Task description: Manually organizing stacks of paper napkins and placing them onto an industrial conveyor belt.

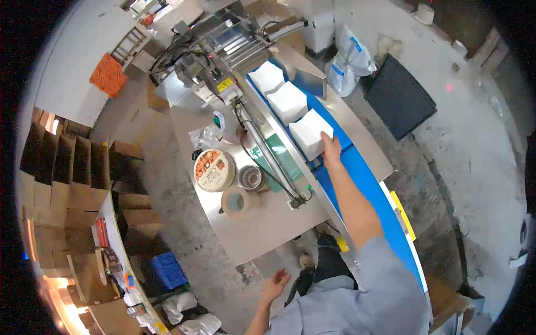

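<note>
Three plain white, block-shaped packs sit in a row on a blue conveyor belt: the far pack (267, 77), the middle pack (287, 102) and the near pack (309, 133). What they are made of I cannot make out. My right hand (331, 148) grips the near pack at its right side, its thumb toward the top and its other fingers partly hidden. The arm stretches forward over the blue belt (357, 178). Low and to the left, away from the machine, my left hand (274, 286) hangs with nothing in it, fingers loosely apart.
A metal machine (223, 61) with rollers stands at the belt's far end. On the steel table, left of the belt, lie a round tub (214, 170), a tape roll (234, 201) and a metal rod (265, 151). A black tray (401, 96) and a white bag (350, 61) are rightward.
</note>
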Demonstrator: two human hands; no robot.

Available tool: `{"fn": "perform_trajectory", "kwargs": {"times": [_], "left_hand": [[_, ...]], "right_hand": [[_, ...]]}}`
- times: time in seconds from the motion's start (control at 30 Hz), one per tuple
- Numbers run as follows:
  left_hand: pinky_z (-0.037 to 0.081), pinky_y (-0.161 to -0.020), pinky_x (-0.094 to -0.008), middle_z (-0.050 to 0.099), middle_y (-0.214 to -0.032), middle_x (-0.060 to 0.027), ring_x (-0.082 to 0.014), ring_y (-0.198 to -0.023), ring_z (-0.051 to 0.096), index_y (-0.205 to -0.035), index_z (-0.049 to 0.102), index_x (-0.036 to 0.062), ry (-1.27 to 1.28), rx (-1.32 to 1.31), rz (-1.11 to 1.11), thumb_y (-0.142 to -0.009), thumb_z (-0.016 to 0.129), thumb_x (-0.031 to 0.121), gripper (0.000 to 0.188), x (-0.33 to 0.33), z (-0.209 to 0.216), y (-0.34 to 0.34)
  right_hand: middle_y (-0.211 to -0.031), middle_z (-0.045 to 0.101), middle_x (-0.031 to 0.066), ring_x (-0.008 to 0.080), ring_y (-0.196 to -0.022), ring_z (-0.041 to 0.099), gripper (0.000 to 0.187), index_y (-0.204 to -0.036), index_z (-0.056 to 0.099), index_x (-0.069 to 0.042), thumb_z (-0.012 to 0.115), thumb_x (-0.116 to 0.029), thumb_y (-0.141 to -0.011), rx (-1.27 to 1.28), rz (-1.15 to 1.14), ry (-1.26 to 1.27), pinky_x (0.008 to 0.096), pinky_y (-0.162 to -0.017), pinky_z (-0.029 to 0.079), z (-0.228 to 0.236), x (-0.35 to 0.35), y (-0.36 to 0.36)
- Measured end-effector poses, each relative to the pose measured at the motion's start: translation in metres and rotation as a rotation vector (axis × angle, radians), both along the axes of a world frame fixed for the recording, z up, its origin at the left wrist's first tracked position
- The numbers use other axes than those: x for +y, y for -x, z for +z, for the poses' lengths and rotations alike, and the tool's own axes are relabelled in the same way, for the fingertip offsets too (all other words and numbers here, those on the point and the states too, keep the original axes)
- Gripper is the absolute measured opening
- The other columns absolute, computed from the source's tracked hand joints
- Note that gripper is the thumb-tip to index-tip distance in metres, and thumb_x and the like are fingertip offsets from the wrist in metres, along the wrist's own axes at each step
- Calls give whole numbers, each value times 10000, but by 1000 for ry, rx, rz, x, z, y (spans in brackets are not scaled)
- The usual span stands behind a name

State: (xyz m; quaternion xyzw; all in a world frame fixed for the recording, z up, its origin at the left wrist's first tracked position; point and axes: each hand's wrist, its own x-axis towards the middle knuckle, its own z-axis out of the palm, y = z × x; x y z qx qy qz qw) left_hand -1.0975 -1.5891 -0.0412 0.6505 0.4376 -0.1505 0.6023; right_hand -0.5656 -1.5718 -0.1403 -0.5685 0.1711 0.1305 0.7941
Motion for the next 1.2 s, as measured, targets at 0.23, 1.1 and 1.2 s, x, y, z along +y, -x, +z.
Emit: {"fn": "perform_trajectory", "kwargs": {"times": [0.23, 1.1, 1.2], "left_hand": [[502, -822, -280, 679, -995, -77, -129, -909, 620, -1191, 598, -39, -3, -184, 56, -884, 700, 199, 402, -1, 6, 30], [522, -700, -259, 680, -832, -82, -132, -695, 634, -1138, 589, -55, 220, -446, -1234, -871, 685, 100, 324, -373, 26, 107], [526, -594, -260, 664, -773, -87, -135, -659, 635, -1118, 583, -53, 297, -424, -1183, -890, 646, 70, 267, -472, 63, 139]], "right_hand": [[-728, 616, 61, 165, -653, 591, 179, -831, 631, -50, 573, -202, -907, -94, 23, -113, 301, -580, 496, 55, -116, 76], [-851, 644, -5, 88, -798, 594, 79, -930, 641, -37, 677, -94, -889, -302, -661, 209, 249, -753, 500, 222, -723, 777], [-830, 628, -16, 87, -783, 595, 109, -955, 625, -52, 631, -159, -933, -208, -762, 138, 259, -707, 515, 214, -790, 850]]}}
